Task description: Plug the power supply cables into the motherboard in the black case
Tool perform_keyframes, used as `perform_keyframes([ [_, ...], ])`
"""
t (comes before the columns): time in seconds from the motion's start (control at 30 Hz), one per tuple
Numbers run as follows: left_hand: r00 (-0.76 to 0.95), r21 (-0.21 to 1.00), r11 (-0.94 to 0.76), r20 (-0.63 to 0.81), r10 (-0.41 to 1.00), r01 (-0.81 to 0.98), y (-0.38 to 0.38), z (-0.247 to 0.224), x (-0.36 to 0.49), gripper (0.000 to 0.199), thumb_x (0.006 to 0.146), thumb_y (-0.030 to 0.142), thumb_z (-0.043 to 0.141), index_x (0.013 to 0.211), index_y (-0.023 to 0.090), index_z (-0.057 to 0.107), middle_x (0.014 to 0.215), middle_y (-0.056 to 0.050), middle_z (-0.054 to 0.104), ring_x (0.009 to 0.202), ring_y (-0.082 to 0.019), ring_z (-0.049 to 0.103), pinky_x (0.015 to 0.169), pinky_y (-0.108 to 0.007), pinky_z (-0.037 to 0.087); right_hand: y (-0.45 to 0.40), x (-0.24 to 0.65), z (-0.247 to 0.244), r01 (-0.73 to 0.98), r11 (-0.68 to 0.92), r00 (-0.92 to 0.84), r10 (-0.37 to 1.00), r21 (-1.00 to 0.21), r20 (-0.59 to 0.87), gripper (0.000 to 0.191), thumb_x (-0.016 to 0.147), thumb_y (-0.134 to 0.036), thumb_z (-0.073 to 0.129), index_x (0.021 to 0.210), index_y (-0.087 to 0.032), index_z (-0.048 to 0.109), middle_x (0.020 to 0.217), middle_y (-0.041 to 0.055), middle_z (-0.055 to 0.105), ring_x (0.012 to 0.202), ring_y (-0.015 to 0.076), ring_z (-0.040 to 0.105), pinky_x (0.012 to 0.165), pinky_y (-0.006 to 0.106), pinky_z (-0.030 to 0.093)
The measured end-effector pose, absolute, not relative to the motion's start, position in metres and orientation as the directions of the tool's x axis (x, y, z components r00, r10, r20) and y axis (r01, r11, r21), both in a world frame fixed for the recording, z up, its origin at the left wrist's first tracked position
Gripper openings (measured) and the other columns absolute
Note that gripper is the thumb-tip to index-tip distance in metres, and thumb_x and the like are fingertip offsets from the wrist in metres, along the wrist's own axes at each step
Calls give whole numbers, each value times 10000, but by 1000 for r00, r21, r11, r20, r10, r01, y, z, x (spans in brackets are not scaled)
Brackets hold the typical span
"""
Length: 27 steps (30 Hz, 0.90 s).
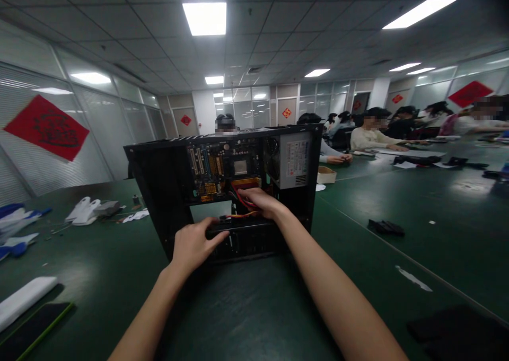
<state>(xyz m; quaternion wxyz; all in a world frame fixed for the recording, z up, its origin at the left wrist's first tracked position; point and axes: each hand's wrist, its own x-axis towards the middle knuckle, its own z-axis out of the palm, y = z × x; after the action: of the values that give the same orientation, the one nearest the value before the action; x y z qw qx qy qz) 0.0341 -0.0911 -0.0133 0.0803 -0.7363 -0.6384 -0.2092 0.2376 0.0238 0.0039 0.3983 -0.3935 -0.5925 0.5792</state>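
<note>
A black computer case [157, 191] stands on the green table with its side facing me uncovered. Inside it are a motherboard [217, 165] and, at the upper right, a silver power supply [292, 162]. My right hand [260, 202] reaches into the case, its fingers closed around red and yellow power cables [243, 201] below the board. My left hand [199, 239] rests at the near lower rail of the case, thumb and fingers apart. Beside its fingertips lies a dark cable connector [223, 219]; I cannot tell whether they touch it.
On the left of the green table [119, 276] lie white gloves [84, 211], a white bar-shaped object [27, 300] and a green-edged phone [35, 329]. To the right are a black object [385, 227] and a small box [326, 175]. Several people sit farther back.
</note>
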Motion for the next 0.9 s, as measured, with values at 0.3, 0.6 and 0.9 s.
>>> perform_keyframes([
  [0.3,8,962,-265,266,964,66,-53,44,66,788,738,328,765,1406,126,400,1188,-170,671,1046,-229,671,909,-341,526,5,225,25,443,330,-515,855,-834,65,390,963,-444,459,742,-153,594,564,-14,520,476,103,463,419,201,373],
  [0.6,-16,923,-384,384,923,0,-44,48,88,438,682,302,781,1063,103,699,971,-94,734,857,-203,685,792,-314,551,-34,244,62,602,600,-541,792,-527,283,195,851,-212,520,963,-176,676,938,98,730,784,224,675,652,270,497],
  [0.9,-22,821,-554,562,827,138,-81,79,78,260,865,310,597,1046,136,661,685,-4,654,558,-115,594,561,-229,491,-76,258,94,192,735,-680,578,-651,452,308,915,-190,508,1204,-170,612,1133,69,674,1014,185,614,896,311,494],
])
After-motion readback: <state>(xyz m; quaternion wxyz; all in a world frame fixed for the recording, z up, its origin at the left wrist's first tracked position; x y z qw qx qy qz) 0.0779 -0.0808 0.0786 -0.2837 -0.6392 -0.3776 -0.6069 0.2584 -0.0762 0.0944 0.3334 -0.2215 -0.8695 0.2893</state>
